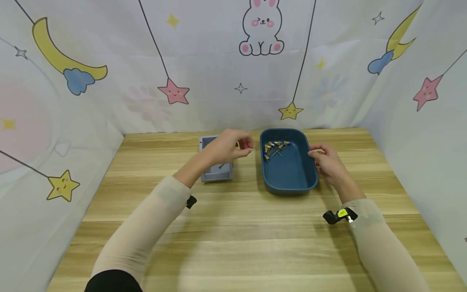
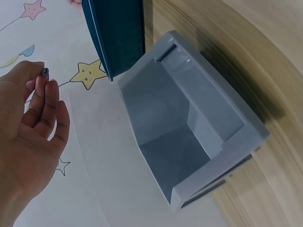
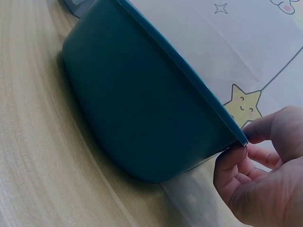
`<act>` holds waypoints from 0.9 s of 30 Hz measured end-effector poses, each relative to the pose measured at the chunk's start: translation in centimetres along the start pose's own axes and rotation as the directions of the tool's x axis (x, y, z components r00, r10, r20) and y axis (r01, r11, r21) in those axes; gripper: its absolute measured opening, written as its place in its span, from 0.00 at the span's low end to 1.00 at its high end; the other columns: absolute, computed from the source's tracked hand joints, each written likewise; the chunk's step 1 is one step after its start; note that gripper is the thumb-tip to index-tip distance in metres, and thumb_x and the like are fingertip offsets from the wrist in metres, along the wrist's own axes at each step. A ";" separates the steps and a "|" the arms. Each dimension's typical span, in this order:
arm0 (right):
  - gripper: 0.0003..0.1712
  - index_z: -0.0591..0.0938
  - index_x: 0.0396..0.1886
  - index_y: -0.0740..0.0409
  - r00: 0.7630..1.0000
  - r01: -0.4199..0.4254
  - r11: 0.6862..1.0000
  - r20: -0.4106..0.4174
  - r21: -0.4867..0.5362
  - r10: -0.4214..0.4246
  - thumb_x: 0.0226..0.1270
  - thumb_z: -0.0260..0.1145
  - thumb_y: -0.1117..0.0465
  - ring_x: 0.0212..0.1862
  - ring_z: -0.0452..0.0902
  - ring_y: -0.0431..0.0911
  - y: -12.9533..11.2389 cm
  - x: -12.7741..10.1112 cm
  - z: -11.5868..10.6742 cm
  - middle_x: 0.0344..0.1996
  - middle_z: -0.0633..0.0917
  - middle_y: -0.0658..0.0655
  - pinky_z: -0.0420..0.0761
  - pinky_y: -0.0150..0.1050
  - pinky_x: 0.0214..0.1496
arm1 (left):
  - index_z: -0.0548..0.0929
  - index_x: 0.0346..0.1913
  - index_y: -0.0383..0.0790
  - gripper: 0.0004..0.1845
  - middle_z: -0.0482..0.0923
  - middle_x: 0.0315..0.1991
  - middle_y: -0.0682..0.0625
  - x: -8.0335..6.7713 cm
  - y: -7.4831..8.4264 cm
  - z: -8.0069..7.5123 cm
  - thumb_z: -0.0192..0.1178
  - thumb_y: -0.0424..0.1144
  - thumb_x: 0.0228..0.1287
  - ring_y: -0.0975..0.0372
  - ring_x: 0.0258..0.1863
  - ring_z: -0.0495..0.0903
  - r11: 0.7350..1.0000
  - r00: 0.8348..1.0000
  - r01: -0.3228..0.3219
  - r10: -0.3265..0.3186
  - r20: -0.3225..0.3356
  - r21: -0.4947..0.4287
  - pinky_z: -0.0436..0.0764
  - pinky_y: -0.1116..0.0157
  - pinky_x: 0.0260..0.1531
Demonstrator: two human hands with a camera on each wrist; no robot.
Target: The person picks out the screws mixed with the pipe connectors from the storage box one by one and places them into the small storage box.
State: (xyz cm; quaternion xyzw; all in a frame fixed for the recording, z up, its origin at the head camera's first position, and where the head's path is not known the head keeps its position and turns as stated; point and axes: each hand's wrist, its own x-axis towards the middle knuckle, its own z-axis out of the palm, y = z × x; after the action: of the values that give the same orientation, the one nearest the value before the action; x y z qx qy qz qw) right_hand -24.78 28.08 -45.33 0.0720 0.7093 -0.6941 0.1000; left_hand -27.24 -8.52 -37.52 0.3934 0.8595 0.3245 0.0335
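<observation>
Biggest thing first: the wooden table (image 1: 233, 227), with 2 containers sitting side by side near its far edge. The blue tub (image 1: 290, 178) is on the right, long axis running away from the person, and the smaller grey box (image 1: 215, 173) is just to its left with a narrow gap between them.

The right hand (image 1: 328, 162) is on the tub's right rim; in the right wrist view the fingertips (image 3: 232, 161) are curled onto the rim edge, thumb side out of clear view, so it reads as a steadying pinch on the tub.

All the small metal fittings (image 1: 274, 148) are bunched in the tub's far left corner, which is the corner closest to the grey box.

The left hand (image 1: 230, 147) hangs over the grey box, its fingers toward the gap between the containers. It's pinching 1 small dark fitting (image 2: 44, 72) at the fingertips, clear in the left wrist view, while the rest of the fingers are loose.

So the key relation: the held piece is above the grey box's right side, with the open box below and slightly left of it, and the pile lies just right of that hand, across the tub's left wall. The left hand is much nearer both than the right. The box looks empty in the left wrist view.
</observation>
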 end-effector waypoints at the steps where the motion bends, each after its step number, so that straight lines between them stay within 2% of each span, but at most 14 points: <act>1: 0.14 0.73 0.60 0.60 1.000 0.000 1.000 -0.001 0.001 0.000 0.81 0.61 0.64 0.23 0.71 0.35 0.0 0.0 0.1 0.27 0.78 0.44 0.69 0.29 0.22 | 0.87 0.44 0.42 0.02 0.84 0.38 0.55 -0.1 -0.1 -0.1 0.65 0.34 0.76 0.64 0.36 0.82 1.000 1.000 0.002 -0.002 -0.003 -0.001 0.83 0.64 0.40; 7: 0.13 0.73 0.60 0.60 1.000 0.003 1.000 -0.005 -0.003 -0.003 0.81 0.61 0.64 0.24 0.71 0.35 0.1 0.0 0.3 0.28 0.78 0.45 0.71 0.29 0.23 | 0.86 0.43 0.42 0.02 0.83 0.38 0.55 -0.8 -0.5 -0.9 0.64 0.35 0.76 0.63 0.37 0.81 1.000 0.999 0.024 -0.024 -0.024 0.006 0.83 0.63 0.38; 15: 0.15 0.72 0.62 0.61 1.000 0.007 1.000 -0.007 -0.016 -0.007 0.82 0.61 0.63 0.24 0.70 0.35 0.0 0.0 0.1 0.28 0.78 0.44 0.68 0.29 0.22 | 0.85 0.43 0.42 0.02 0.83 0.38 0.54 -1.4 -0.7 -2.1 0.64 0.36 0.76 0.63 0.37 0.80 0.999 0.998 0.026 -0.025 -0.061 0.026 0.81 0.63 0.38; 27: 0.16 0.71 0.64 0.61 1.000 -0.024 1.000 0.010 0.009 0.024 0.82 0.60 0.65 0.23 0.70 0.36 -0.5 -0.2 0.0 0.27 0.78 0.46 0.69 0.30 0.21 | 0.85 0.43 0.39 0.03 0.82 0.36 0.51 -2.2 -1.7 -3.6 0.64 0.35 0.75 0.61 0.37 0.80 0.999 0.994 0.039 -0.036 -0.103 0.028 0.81 0.62 0.37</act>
State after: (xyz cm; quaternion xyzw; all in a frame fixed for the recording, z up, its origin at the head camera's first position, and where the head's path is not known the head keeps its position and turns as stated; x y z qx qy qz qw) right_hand -24.68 28.11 -44.82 0.0779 0.7045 -0.6965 0.1115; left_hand -27.98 -12.76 -36.11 0.3605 0.8721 0.3308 -0.0107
